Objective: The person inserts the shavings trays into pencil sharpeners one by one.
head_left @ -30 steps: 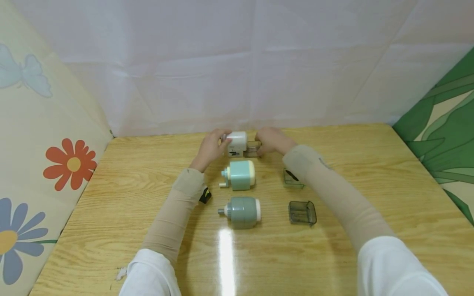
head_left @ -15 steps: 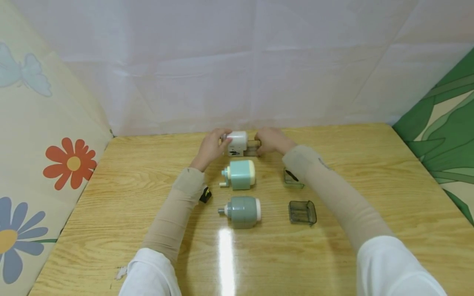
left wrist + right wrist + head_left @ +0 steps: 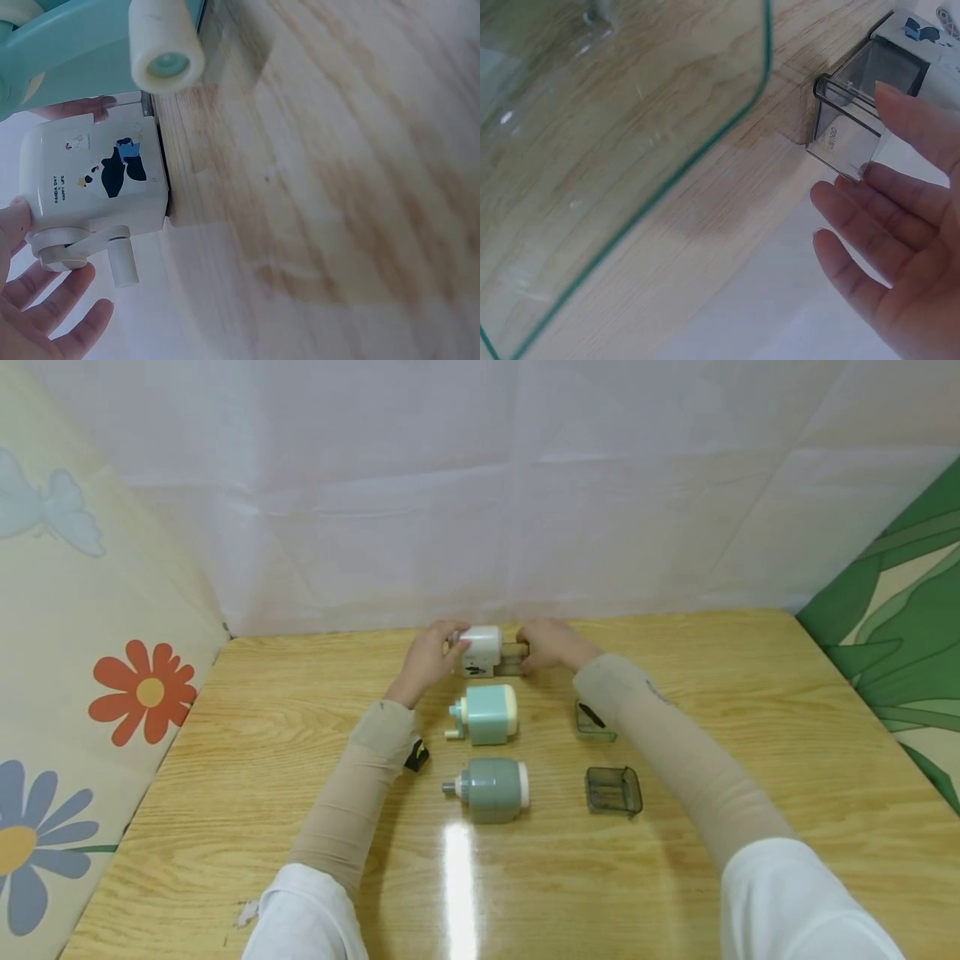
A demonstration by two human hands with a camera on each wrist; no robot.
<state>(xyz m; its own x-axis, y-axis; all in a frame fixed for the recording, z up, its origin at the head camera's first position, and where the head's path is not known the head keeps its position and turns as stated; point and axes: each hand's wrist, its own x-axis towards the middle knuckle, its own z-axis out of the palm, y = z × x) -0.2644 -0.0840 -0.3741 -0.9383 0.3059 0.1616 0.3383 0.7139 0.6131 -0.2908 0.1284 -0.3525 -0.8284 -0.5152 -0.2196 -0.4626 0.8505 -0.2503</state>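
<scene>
At twelve o'clock on the wood-grain table (image 3: pixel 247 760), near its far edge, lies the white sharpener (image 3: pixel 478 652), counting the hours around the teal sharpener (image 3: pixel 491 714) at the dial's centre. From ten o'clock the left hand (image 3: pixel 429 660) grips its crank end, thumb on the body and fingers about the knob. From between one and two the right hand (image 3: pixel 553 643) pinches the clear drawer (image 3: pixel 514 658), thumb on one side and fingers on the other. The drawer sticks out from the white body on its three o'clock side; how deep it sits inside cannot be told.

Directly at six stands the grey-green sharpener (image 3: pixel 495 791), and beyond it a strip of glare (image 3: pixel 459 885) runs down the glossy tabletop. A green-tinted tray (image 3: pixel 596 737) sits at three, partly covered by the right forearm, and a smoky tray (image 3: pixel 613 792) at four. A small black and yellow object (image 3: pixel 416 756) shows beside the left wrist at eight; farther out on that line, the surface has a pale worn patch (image 3: pixel 247 912).

Beyond the table at twelve rises a creased white backdrop (image 3: pixel 510 493). A cream panel closes the nine o'clock side, painted with a red flower (image 3: pixel 149 693) at nine, a blue flower (image 3: pixel 37 847) between eight and nine, and a pale butterfly (image 3: pixel 48 510) near ten. Big green leaves (image 3: pixel 900 635) cover the panel toward three.
</scene>
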